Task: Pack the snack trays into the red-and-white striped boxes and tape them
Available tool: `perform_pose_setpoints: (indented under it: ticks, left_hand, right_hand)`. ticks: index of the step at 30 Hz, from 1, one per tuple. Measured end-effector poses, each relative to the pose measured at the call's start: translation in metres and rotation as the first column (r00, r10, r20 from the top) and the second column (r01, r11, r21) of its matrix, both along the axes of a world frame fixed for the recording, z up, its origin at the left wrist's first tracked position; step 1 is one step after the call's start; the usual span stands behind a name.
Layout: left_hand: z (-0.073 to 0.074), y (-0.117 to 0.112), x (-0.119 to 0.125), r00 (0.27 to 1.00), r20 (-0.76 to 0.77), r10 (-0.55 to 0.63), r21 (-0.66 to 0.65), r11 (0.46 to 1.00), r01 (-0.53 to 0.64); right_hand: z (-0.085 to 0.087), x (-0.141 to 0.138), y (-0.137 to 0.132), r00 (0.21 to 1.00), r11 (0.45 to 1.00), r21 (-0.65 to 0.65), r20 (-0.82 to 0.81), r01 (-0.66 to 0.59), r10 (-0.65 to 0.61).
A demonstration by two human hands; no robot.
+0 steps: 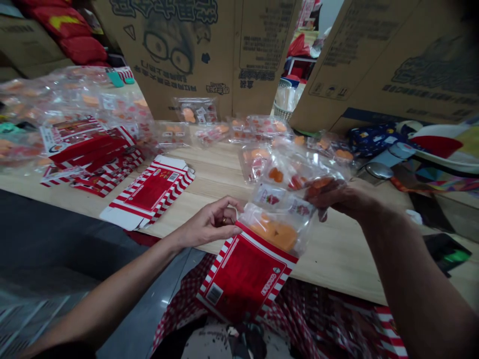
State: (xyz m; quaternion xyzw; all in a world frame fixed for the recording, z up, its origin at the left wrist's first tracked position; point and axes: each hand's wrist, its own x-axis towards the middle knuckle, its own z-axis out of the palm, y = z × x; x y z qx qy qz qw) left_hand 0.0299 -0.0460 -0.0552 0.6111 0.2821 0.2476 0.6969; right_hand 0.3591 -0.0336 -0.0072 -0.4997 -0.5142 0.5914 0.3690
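Observation:
My left hand (211, 223) pinches the open top edge of a red box with white stripes (245, 274), which hangs tilted over the table's front edge. My right hand (339, 198) grips the far end of a clear plastic tray (284, 199) holding orange and red toy pieces. The tray's near end sits inside the box mouth. Both hands are closed on what they hold.
Flat red striped cartons (149, 192) lie on the wooden table (337, 254), with a stack (90, 149) further left. More filled clear trays (258, 127) spread across the back. Big cardboard boxes (179, 55) stand behind. A black phone (447, 254) lies at right.

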Motion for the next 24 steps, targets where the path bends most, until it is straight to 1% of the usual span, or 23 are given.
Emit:
perform_pose_setpoints:
  ticks: [1, 3, 4, 5, 6, 7, 8, 9, 10, 11, 12, 13, 15, 18, 19, 20, 22, 24]
  left_hand:
    - [0.000, 0.000, 0.000, 1.000, -0.003, -0.001, 0.008, 1.000, 0.001]
    - [0.001, 0.000, -0.001, 1.000, -0.003, 0.008, 0.034, 0.999, -0.007]
    - [0.001, 0.000, -0.001, 1.000, 0.000, 0.013, 0.043, 0.999, -0.013]
    - [0.002, 0.000, -0.002, 1.000, 0.006, 0.016, 0.045, 0.999, -0.016]
    - [0.002, 0.000, -0.002, 1.000, 0.016, 0.017, 0.039, 0.999, -0.018]
    - [0.002, 0.001, -0.002, 0.999, 0.028, 0.021, 0.033, 0.999, -0.022]
    - [0.003, 0.001, -0.002, 0.999, 0.038, 0.020, 0.026, 0.999, -0.021]
    - [0.003, 0.002, -0.001, 0.999, 0.049, 0.016, 0.022, 1.000, -0.018]
    - [0.003, 0.002, 0.000, 0.998, 0.065, 0.011, 0.018, 1.000, -0.012]
    - [0.003, 0.002, 0.001, 0.997, 0.083, 0.008, 0.014, 1.000, -0.009]
    - [0.003, 0.002, 0.002, 0.995, 0.101, 0.003, 0.005, 1.000, -0.004]
    - [0.002, 0.001, 0.003, 0.993, 0.119, 0.000, -0.007, 1.000, 0.001]
    - [-0.001, 0.000, 0.004, 0.988, 0.151, -0.004, -0.033, 0.999, 0.009]
    - [-0.007, 0.000, 0.000, 0.987, 0.163, 0.000, -0.060, 0.998, 0.010]
    - [-0.009, 0.000, -0.003, 0.987, 0.159, 0.005, -0.066, 0.998, 0.006]
    - [-0.011, -0.001, -0.005, 0.988, 0.152, 0.012, -0.072, 0.997, -0.001]
    - [-0.013, -0.001, -0.009, 0.991, 0.132, 0.021, -0.072, 0.997, -0.011]
    - [-0.014, -0.003, -0.011, 0.994, 0.103, 0.021, -0.054, 0.998, -0.016]
  right_hand:
    - [-0.003, -0.002, -0.001, 0.997, 0.996, -0.057, 0.014, -0.072, 0.073]
    - [-0.002, -0.005, -0.005, 0.968, 0.958, -0.157, 0.037, -0.241, 0.249]
    - [0.001, -0.006, -0.007, 0.957, 0.953, -0.126, 0.061, -0.275, 0.285]
    - [0.006, -0.007, -0.009, 0.949, 0.953, -0.064, 0.093, -0.295, 0.300]
    - [0.013, -0.008, -0.011, 0.949, 0.955, 0.027, 0.119, -0.296, 0.291]
    - [0.020, -0.010, -0.013, 0.961, 0.954, 0.144, 0.123, -0.264, 0.248]
    - [0.028, -0.011, -0.014, 0.981, 0.941, 0.278, 0.093, -0.191, 0.172]
    - [0.035, -0.012, -0.014, 0.995, 0.913, 0.397, 0.043, -0.096, 0.086]
    - [0.040, -0.014, -0.013, 1.000, 0.875, 0.484, 0.006, -0.014, 0.012]
    - [0.044, -0.015, -0.011, 0.999, 0.842, 0.540, 0.015, 0.016, -0.028]
    - [0.046, -0.016, -0.008, 0.997, 0.823, 0.568, 0.072, -0.008, -0.040]
    - [0.045, -0.017, -0.006, 0.987, 0.819, 0.570, 0.160, -0.066, -0.032]
    - [0.040, -0.018, -0.001, 0.948, 0.825, 0.532, 0.316, -0.190, 0.014]
    - [0.025, -0.022, -0.002, 0.916, 0.827, 0.477, 0.388, -0.296, 0.103]
    - [0.019, -0.025, -0.005, 0.898, 0.816, 0.461, 0.413, -0.349, 0.151]
    - [0.013, -0.029, -0.009, 0.871, 0.794, 0.446, 0.448, -0.413, 0.202]
    - [-0.001, -0.040, -0.020, 0.796, 0.730, 0.422, 0.540, -0.538, 0.274]
    - [-0.017, -0.050, -0.031, 0.730, 0.692, 0.395, 0.623, -0.604, 0.281]
